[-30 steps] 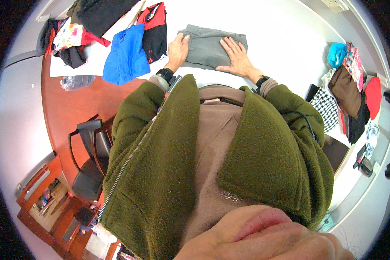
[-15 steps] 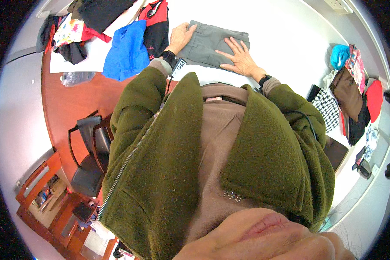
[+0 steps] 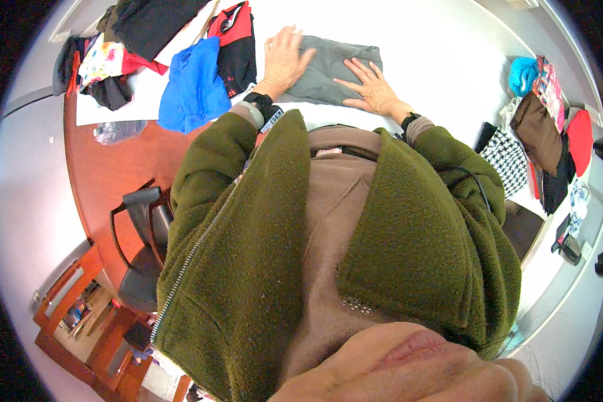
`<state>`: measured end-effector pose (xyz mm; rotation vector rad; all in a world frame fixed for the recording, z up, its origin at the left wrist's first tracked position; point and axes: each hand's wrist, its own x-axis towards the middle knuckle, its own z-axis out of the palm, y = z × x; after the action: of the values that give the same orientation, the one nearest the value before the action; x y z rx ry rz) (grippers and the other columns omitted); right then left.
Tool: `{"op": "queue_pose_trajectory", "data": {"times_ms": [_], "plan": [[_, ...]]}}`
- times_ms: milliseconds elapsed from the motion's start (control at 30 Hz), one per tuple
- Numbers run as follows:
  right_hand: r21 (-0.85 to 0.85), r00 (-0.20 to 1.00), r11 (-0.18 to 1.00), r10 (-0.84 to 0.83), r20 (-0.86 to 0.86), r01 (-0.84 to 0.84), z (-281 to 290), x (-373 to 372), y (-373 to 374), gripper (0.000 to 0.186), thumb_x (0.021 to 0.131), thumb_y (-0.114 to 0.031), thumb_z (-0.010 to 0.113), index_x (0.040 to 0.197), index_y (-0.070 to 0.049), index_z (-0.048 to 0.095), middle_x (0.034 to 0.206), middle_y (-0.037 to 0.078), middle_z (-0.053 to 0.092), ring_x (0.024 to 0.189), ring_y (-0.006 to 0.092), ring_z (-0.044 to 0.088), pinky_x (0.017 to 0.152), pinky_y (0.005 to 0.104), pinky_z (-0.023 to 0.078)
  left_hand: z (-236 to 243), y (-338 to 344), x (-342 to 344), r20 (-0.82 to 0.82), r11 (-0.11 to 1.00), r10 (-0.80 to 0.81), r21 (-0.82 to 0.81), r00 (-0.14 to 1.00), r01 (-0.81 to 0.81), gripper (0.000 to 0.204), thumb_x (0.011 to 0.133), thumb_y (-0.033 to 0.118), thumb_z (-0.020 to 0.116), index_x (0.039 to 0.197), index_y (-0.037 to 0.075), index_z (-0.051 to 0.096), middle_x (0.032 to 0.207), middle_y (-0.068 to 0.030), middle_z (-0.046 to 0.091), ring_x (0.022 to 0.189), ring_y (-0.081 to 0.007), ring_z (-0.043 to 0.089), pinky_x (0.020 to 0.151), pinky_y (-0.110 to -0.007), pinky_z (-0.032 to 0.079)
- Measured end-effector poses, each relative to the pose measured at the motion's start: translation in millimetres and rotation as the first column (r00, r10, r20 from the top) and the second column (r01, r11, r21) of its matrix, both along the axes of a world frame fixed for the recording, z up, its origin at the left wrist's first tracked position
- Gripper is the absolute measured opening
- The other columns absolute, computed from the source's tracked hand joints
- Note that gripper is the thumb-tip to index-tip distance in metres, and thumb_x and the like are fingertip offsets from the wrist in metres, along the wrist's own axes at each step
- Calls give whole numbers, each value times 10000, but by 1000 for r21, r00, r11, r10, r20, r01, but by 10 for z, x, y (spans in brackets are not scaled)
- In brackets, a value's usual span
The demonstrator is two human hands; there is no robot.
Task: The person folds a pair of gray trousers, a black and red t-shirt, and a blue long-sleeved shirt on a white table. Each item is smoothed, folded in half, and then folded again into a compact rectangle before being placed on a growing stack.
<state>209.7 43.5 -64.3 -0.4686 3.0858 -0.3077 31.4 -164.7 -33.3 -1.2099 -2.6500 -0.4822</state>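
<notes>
A folded grey garment [image 3: 325,63], seemingly trousers or shorts, lies flat on the white table top in front of me. My right hand [image 3: 374,88] rests on its right part, palm down with the fingers spread. At the garment's left edge is my left hand [image 3: 285,59], fingers apart and slightly blurred, holding nothing. Whether the left palm presses on the cloth or hovers just over it, I cannot tell. Both wrists wear dark bands.
Left of my hands lie a blue garment [image 3: 193,87], a black and red garment [image 3: 238,60] and a black cloth [image 3: 154,27]. Several clothes, including a brown one [image 3: 537,127], are heaped at the right. A black chair [image 3: 141,268] stands by the reddish-brown table [image 3: 114,174].
My left hand has let go of the garment's upper left edge and opened, its fingers now spread. The right hand stays in nearly the same place on the cloth.
</notes>
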Motion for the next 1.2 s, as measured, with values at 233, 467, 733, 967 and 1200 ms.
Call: {"op": "queue_pose_trajectory", "data": {"times_ms": [233, 467, 733, 967, 1200], "plan": [[-49, 1000, 999, -20, 12, 20, 16, -9, -8, 599, 897, -624, 437, 1425, -347, 385, 1560, 75, 169, 1445, 273, 128, 1146, 541, 113, -309, -94, 178, 9, 969, -59, -238, 998, 60, 640, 892, 582, 475, 1432, 254, 374, 1511, -49, 297, 1404, -254, 239, 1013, -720, 185], [-594, 956, 758, -284, 69, 268, 85, -294, 144, 429, 899, -398, 582, 1252, -159, 538, 1309, 113, 476, 1199, 298, 489, 1001, 417, 408, -392, -113, 201, -57, 983, -60, -176, 997, 50, 659, 877, 584, 495, 1435, 258, 369, 1487, -71, 323, 1384, -258, 266, 1007, -705, 205], [-388, 902, 814, -401, 162, 432, -70, -634, 542, 330, 871, -384, 617, 1050, -108, 644, 1121, 138, 556, 1025, 300, 570, 856, 398, 489, -402, -133, 204, -41, 991, -52, -124, 998, 47, 667, 859, 560, 535, 1435, 268, 365, 1472, -81, 341, 1369, -260, 287, 1007, -699, 208], [-204, 893, 869, -435, 116, 450, -206, -714, 647, 410, 882, -452, 601, 1005, -64, 655, 1056, 139, 554, 961, 286, 575, 827, 388, 486, -397, -131, 212, -40, 997, -50, -67, 998, 47, 659, 848, 530, 570, 1420, 259, 387, 1444, -80, 371, 1346, -255, 316, 1002, -693, 221], [-158, 818, 805, -575, 30, 572, -59, -688, 433, 417, 866, -401, 630, 1097, -55, 609, 1168, 179, 520, 1069, 320, 521, 894, 454, 435, -374, -122, 224, -35, 995, -31, -96, 999, 27, 668, 839, 518, 586, 1419, 247, 396, 1457, -82, 366, 1349, -260, 322, 1008, -671, 225]]}}
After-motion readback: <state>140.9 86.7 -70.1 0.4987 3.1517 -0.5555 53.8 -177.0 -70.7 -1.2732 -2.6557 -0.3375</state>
